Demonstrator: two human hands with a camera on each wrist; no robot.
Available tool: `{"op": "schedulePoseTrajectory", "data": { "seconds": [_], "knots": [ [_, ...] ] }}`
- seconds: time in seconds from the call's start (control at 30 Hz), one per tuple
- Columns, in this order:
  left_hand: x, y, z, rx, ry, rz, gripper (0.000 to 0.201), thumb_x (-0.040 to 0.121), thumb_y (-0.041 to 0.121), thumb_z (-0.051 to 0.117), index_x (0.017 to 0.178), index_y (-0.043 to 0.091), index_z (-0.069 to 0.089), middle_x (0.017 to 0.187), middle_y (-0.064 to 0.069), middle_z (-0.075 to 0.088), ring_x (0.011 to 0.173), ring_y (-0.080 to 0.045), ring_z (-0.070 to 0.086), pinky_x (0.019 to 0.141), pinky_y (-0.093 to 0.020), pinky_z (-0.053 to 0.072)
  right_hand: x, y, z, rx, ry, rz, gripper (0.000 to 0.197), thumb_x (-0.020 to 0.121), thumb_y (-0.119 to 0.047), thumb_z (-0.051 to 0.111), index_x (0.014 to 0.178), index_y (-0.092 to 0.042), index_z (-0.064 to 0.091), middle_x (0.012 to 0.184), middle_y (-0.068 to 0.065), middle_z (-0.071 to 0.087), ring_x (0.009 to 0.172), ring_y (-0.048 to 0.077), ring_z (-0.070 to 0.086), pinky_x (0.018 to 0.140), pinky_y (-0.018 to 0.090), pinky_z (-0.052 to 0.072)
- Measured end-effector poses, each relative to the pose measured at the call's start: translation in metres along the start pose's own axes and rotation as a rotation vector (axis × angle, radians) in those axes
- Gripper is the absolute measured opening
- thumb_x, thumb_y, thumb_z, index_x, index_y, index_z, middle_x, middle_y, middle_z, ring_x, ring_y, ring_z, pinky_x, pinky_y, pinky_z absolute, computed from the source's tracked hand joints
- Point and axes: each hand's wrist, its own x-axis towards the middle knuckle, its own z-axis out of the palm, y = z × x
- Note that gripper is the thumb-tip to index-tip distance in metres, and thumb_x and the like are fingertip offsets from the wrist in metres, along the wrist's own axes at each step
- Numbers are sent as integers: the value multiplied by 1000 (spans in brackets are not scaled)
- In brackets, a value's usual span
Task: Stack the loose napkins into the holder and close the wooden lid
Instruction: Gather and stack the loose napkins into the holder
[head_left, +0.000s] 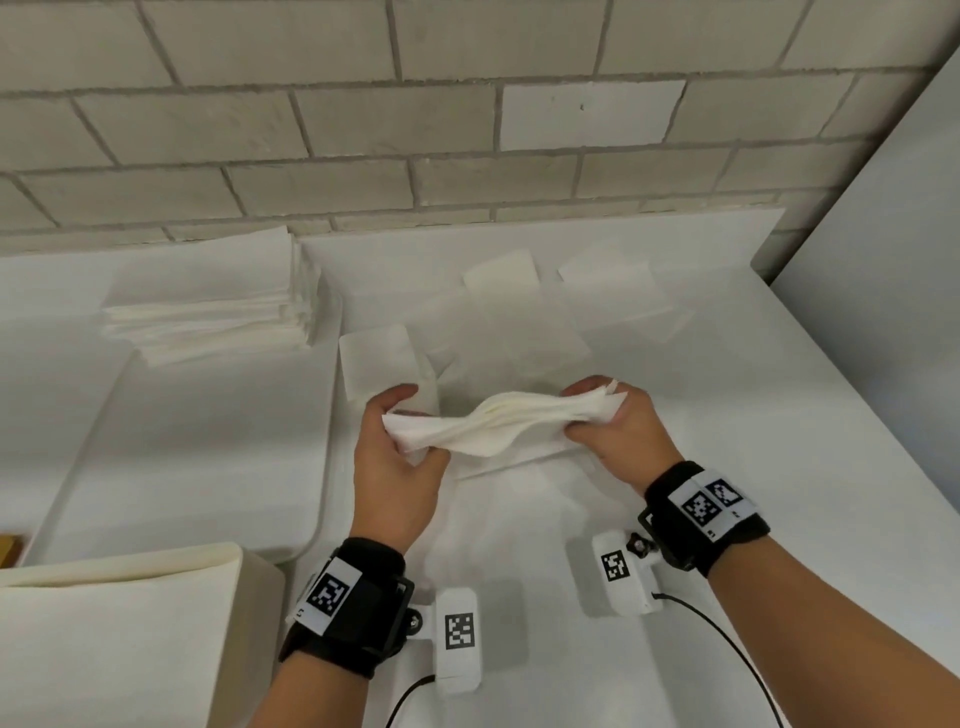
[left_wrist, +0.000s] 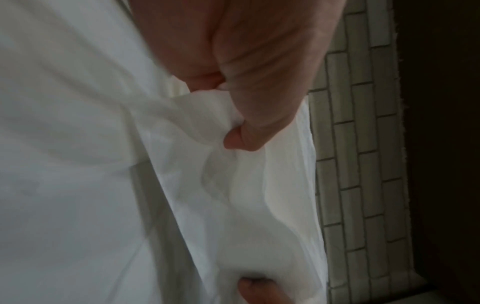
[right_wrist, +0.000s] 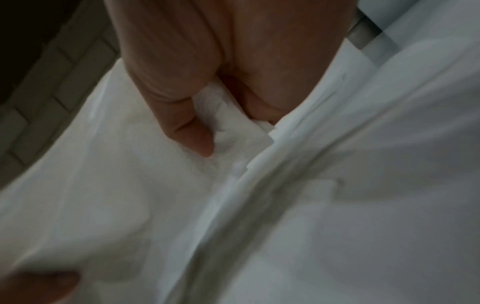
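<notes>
Napkins in the hands: a small bunch of white napkins is held up in the air above the white table. The bunch sags and waves in the middle.
Left hand: the left hand pinches the left end of the bunch, thumb on one side and fingers on the other.
Right hand: the right hand pinches the right end the same way, so each hand has one end.
Loose napkins: some single napkins lie flat on the table past the hands, near the wall. One more napkin lies just beside the left hand.
Big pile: a tall pile of napkins sits at the far left, close to the brick wall.
Holder: a pale box with white sheets on top sits at the near left corner. It may be the holder, but I cannot tell for sure.
Lid: a bit of brown shows at the left edge. It could be wood, but too little shows to say. No lid is plainly seen.
Done, I think: a few napkins are picked up and gathered into one bunch.
Left to do, I think: tidy the bunch, pick up the flat napkins, put them all in the holder, then shut the wooden lid. The job looks early on.
</notes>
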Motion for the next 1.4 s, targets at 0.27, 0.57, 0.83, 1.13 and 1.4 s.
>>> {"op": "schedulePoseTrajectory", "data": {
  "seconds": [0.27,0.57,0.83,1.13,1.4],
  "knots": [
    [9,-8,-5,161,-222,-316,66,81,6,78,134,26,44,122,-9,60,103,-21,64,88,-34,55,14,0,-18,-136,-261,231,33,81,-1,75,112,-10,67,108,8,74,101,25,71,96,52,53],
    [13,30,19,90,-737,-212,78,67,18,93,135,26,55,124,10,68,120,-9,61,94,-20,50,13,-61,-10,-141,-690,155,38,75,-8,62,113,-8,66,100,13,72,87,20,68,75,32,53],
    [7,38,22,-251,-216,-153,34,81,9,80,113,15,70,107,-1,77,102,-19,73,93,-46,57,-7,-20,1,212,-408,115,70,67,-15,86,130,-15,55,118,7,71,111,24,67,96,42,53],
    [-2,58,32,-203,-167,81,68,54,5,96,112,20,65,106,11,74,101,-5,70,81,-23,58,-20,-30,47,191,-187,-191,32,85,3,62,115,-4,69,112,7,74,109,21,69,93,34,55],
    [1,54,28,-306,-141,48,32,73,0,85,93,22,73,89,15,77,88,-2,73,71,-15,55,-14,-21,46,-26,-293,-59,31,79,-4,67,109,-9,70,104,6,75,100,20,71,92,50,54]
  ]
}}
